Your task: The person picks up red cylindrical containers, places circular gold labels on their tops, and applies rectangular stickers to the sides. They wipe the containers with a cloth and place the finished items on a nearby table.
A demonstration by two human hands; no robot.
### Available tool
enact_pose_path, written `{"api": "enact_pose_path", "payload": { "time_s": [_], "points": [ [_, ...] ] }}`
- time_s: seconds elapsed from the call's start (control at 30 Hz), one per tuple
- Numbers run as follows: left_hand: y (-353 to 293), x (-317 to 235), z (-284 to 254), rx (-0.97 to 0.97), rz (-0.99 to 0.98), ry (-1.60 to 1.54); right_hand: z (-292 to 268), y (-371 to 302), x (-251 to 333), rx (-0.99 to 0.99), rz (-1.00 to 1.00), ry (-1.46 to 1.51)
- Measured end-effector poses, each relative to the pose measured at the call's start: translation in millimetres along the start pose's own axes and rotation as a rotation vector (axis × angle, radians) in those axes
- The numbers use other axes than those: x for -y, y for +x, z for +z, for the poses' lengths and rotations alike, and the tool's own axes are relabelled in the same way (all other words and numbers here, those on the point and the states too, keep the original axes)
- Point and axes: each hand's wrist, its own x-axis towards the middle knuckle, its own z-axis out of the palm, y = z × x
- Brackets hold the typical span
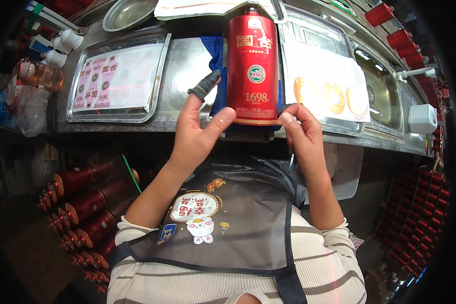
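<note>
Has prints [256, 74] already on upper face of bottle [253, 61] between left hand [196, 136], spread loose, and right hand [308, 136], curled at base [253, 121], can't tell if gripping; looks near done, can't judge beneath.

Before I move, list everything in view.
Bottle: one, red, bench centre
Cloth: at least one, blue, beside bottle
Trays: at least two, silver, left, right
Sheets: several, whitish, on trays
Bowl: one, silver, upper left
Sink: one, silver, right
Container: one, white, right
Clutter: several, mixed, far left
Stacked bottles: many, red, lower left, right
Apron: one, grey, worn
Left hand: one, dark fingertip cover, bottle's lower left
Right hand: one, dark fingertip cover, bottle's lower right
</note>
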Motion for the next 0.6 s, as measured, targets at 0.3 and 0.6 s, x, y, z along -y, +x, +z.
{"api": "enact_pose_path", "payload": {
  "time_s": [0.3, 0.6],
  "points": [
    [-2.0, 7.0, 19.6, 0.022, 0.016, -0.068, 6.6, 3.8, -11.0, -0.038, -0.126, -0.361],
    [-2.1, 8.1, 14.3, 0.091, -0.013, -0.003, 6.5, 4.1, -10.2, -0.016, -0.112, -0.320]
  ]
}}
